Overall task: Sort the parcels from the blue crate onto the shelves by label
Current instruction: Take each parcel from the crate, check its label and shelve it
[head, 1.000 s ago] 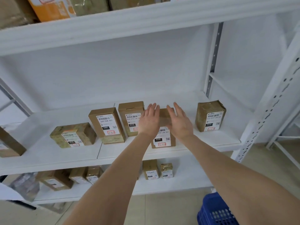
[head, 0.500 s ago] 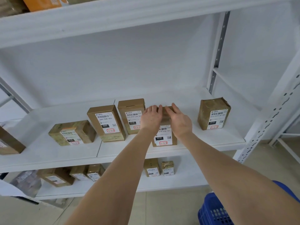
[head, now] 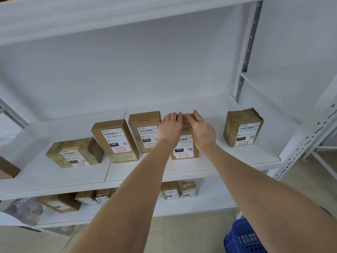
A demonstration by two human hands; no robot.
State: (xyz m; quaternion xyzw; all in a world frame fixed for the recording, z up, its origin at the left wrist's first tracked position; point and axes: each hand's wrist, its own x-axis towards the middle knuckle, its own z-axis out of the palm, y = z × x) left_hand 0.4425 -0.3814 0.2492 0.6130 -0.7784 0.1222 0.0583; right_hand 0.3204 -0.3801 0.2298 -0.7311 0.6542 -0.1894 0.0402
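Note:
A brown parcel (head: 185, 149) with a white "010" label stands upright on the white middle shelf (head: 138, 172). My left hand (head: 170, 127) rests on its top left edge and my right hand (head: 201, 129) on its top right edge, fingers curled over the top. Left of it stand another 010 parcel (head: 144, 131) and a 060 parcel (head: 114, 140). A taped parcel (head: 74, 152) lies flat farther left. A taped 010 parcel (head: 243, 127) stands to the right. The blue crate (head: 244, 238) is at the bottom right on the floor.
The lower shelf (head: 206, 203) holds several small parcels (head: 170, 190). A white perforated upright post (head: 308, 141) rises at the right. A brown box corner (head: 7, 168) shows at the far left. Bare shelf lies between the held parcel and the right one.
Both hands came down from open, spread fingers onto the top of the parcel and closed on it. The view tilted slightly so the shelf sits lower in frame.

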